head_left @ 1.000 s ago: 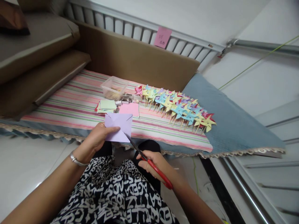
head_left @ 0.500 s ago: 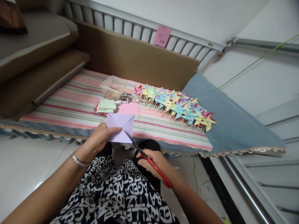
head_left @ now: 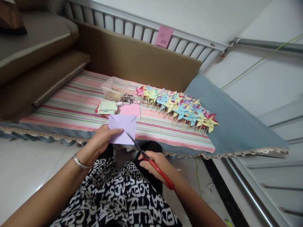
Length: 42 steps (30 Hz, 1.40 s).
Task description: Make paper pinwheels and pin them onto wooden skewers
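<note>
A square of purple paper (head_left: 126, 124) is pinched in my left hand (head_left: 103, 137), with the thumb lying on top of it. Slits run inward from its upper corners. My right hand (head_left: 153, 162) is closed round red-handled scissors (head_left: 163, 176). Their dark blades lie over the lower right corner of the paper, the tip pointing toward its middle. Just beyond the paper lie a pink paper stack (head_left: 130, 111) and a pile of pale green and other coloured sheets (head_left: 107, 107).
Many paper pinwheels (head_left: 181, 110) on sticks stand in rows on the striped cloth (head_left: 78, 104). Behind the sheets sits a clear plastic box (head_left: 115, 88) with thin sticks. A cardboard panel (head_left: 142, 60) rises at the back; cushions (head_left: 35, 44) are stacked at left.
Almost nothing differs. The paper and both hands hold nearly the same place, and the scissors stay at the lower right corner; the view has shifted very slightly.
</note>
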Each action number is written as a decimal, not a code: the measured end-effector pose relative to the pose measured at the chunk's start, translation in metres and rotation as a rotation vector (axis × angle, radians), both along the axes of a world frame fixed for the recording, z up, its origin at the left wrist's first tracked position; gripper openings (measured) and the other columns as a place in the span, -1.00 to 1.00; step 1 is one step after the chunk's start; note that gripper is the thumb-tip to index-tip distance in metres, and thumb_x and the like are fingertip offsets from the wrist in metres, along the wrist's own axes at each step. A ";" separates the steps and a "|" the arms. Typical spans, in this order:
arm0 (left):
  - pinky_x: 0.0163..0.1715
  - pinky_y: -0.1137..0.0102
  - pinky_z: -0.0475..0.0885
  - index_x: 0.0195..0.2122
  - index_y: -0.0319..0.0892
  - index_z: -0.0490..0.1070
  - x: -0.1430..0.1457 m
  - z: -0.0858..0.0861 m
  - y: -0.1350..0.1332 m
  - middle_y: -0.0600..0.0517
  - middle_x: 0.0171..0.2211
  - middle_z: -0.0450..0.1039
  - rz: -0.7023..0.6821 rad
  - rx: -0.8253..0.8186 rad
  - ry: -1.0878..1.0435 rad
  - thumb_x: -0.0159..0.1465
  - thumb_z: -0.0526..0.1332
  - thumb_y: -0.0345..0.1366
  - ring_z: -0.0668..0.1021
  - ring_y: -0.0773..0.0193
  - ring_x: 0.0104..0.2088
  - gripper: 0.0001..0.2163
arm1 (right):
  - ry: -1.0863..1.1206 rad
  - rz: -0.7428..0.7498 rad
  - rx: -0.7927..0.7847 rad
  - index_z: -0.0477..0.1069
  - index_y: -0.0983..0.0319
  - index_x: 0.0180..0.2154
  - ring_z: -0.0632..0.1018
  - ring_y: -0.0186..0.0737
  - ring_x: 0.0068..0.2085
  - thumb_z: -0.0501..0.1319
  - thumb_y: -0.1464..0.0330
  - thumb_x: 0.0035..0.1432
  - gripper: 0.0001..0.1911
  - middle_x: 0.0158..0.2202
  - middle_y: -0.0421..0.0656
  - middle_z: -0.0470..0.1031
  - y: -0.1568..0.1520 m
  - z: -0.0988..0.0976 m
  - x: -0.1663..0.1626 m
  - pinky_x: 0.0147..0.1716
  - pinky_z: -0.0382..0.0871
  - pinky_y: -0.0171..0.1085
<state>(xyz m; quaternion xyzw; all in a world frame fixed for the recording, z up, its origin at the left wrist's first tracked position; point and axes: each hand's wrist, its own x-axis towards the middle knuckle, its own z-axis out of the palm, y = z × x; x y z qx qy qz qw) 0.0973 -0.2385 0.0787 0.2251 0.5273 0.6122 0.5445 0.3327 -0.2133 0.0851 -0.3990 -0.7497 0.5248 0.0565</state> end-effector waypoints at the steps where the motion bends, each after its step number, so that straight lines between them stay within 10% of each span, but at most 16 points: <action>1: -0.46 0.43 0.44 -0.33 -0.31 0.54 0.000 0.001 0.000 -0.07 -0.39 0.60 0.002 -0.002 -0.001 -0.18 0.46 -0.34 0.55 0.23 -0.47 -0.65 | -0.008 0.003 -0.008 0.45 0.23 -0.27 0.30 -0.43 -0.56 0.21 0.28 0.10 -0.82 -0.59 -0.32 0.24 0.000 0.002 -0.001 -0.54 0.15 -0.42; 11: -0.45 0.39 0.43 -0.35 -0.31 0.54 0.001 0.003 0.000 -0.09 -0.39 0.60 0.011 -0.008 0.000 -0.19 0.46 -0.35 0.55 0.20 -0.48 -0.67 | -0.027 -0.015 -0.037 0.45 0.24 -0.31 0.31 -0.42 -0.57 0.21 0.32 0.10 -0.86 -0.62 -0.32 0.24 -0.002 0.016 -0.005 -0.57 0.15 -0.41; 37: -0.36 0.35 0.47 -0.31 -0.33 0.55 -0.020 0.000 -0.002 -0.15 -0.31 0.60 -0.018 -0.014 0.081 -0.15 0.43 -0.35 0.59 0.11 -0.39 -0.67 | -0.159 0.282 0.176 0.38 0.21 -0.11 0.44 -0.31 -0.46 0.06 0.48 0.12 -0.71 -0.44 -0.21 0.47 0.017 -0.023 0.048 -0.43 0.28 -0.35; 42: -0.52 0.37 0.41 -0.43 -0.32 0.55 -0.017 -0.006 -0.002 -0.14 -0.48 0.58 -0.150 -0.109 0.082 -0.17 0.44 -0.35 0.55 0.14 -0.54 -0.75 | -0.079 0.078 0.245 0.33 0.23 -0.06 0.51 -0.22 -0.32 0.13 0.40 0.11 -0.69 -0.33 -0.14 0.49 0.032 -0.030 0.054 -0.27 0.37 -0.24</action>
